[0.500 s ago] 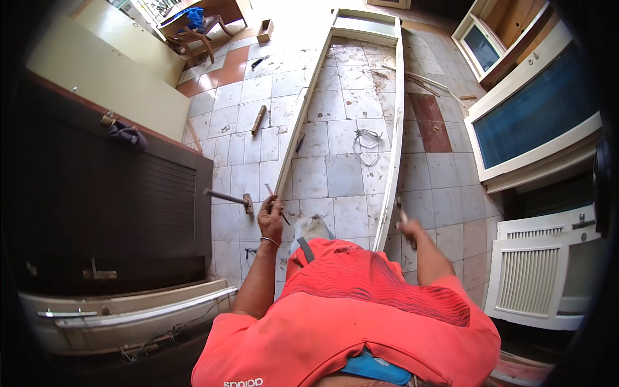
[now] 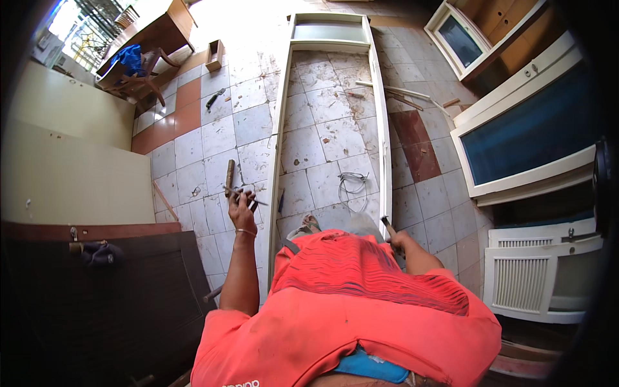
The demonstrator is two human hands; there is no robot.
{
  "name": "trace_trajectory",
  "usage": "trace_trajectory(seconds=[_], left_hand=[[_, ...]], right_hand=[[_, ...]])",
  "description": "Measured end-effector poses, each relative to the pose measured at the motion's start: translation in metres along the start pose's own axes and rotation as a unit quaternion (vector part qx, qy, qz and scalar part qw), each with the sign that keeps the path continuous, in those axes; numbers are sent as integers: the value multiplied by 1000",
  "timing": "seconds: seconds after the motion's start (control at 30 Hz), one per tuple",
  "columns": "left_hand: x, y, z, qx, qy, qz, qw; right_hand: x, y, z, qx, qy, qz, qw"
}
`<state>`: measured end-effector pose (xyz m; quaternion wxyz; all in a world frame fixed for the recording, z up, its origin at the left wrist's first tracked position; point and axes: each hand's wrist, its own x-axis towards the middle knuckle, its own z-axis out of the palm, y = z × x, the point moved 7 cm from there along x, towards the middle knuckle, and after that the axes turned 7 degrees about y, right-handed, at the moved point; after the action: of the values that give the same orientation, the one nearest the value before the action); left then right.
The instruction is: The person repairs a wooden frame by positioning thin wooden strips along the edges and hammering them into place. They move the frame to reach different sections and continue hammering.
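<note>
My left hand (image 2: 242, 208) has its fingers around a thin metal rod (image 2: 260, 201), just below a short worn wooden block (image 2: 229, 177) on the tiles. My right hand (image 2: 400, 240) grips a tool with a wooden handle and dark end (image 2: 386, 223), beside the right rail of a long cream door frame (image 2: 277, 129) lying on the floor. My feet are within the frame's lower end, below a loose coil of grey wire (image 2: 353, 183). A hammer handle (image 2: 211, 293) shows behind my left forearm, its head hidden.
Pale and dark panels (image 2: 77, 168) stand at left, beyond them a chair (image 2: 145, 74), desk (image 2: 169, 26) and small wooden box (image 2: 215, 55). Cream glazed shutters (image 2: 525, 126) and louvred shutters (image 2: 519, 280) line the right. Loose strips (image 2: 409, 93) and a dark tool (image 2: 213, 100) lie on the tiles (image 2: 258, 97).
My body has shifted along the door frame, swinging the view. My left hand has risen toward the wooden block with the rod, and the hammer has slipped mostly behind my left forearm.
</note>
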<state>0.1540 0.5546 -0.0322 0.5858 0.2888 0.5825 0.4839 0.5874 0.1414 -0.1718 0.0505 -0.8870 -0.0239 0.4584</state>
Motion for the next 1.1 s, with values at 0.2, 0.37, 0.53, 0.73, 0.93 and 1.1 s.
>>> trace_trajectory(seconds=[0.2,0.37,0.53,0.73,0.93,1.1], left_hand=[[129,60,185,2,-75,80,994],[225,63,300,-16,-63,58,996],[323,61,378,25,-5,18,1000],[409,98,522,1,-17,3,1000],[529,98,678,-1,-65,0,998],[621,83,834,57,-162,-3,985]], right_hand=[[18,-35,-18,65,-17,83,994],[86,-130,-46,79,-36,115,990],[176,-263,-123,73,-26,105,991],[295,-545,-274,112,39,-52,992],[316,-786,-410,43,153,-180,971],[352,-834,-421,66,135,-59,987]])
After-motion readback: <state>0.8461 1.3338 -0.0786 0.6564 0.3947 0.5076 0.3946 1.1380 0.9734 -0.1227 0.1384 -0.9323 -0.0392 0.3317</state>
